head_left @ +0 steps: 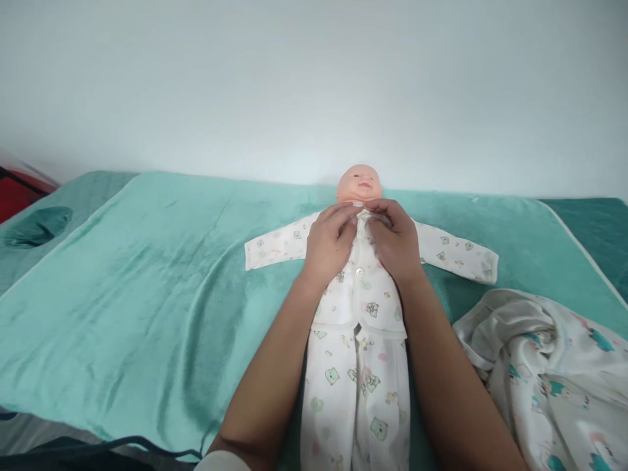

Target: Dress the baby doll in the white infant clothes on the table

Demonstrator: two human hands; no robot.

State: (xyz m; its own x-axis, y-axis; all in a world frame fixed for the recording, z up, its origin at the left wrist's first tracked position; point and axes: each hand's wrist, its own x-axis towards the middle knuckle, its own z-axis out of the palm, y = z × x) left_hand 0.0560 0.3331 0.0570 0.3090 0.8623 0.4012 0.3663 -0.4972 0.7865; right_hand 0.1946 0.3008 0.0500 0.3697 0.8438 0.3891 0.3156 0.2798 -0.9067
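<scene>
A baby doll (360,183) lies on its back on a teal blanket (147,294), head toward the wall. It wears a white printed top (366,288) with snap buttons and matching trousers (356,392), sleeves spread out to both sides. My left hand (330,243) pinches the left edge of the top's front at the collar. My right hand (396,239) pinches the right edge there. Both hands meet just under the doll's chin, fingers curled on the fabric.
A crumpled white cloth with teal prints (549,373) lies at the right, close to my right forearm. A dark teal patch (36,226) sits at the far left. A plain white wall (314,85) stands behind the bed.
</scene>
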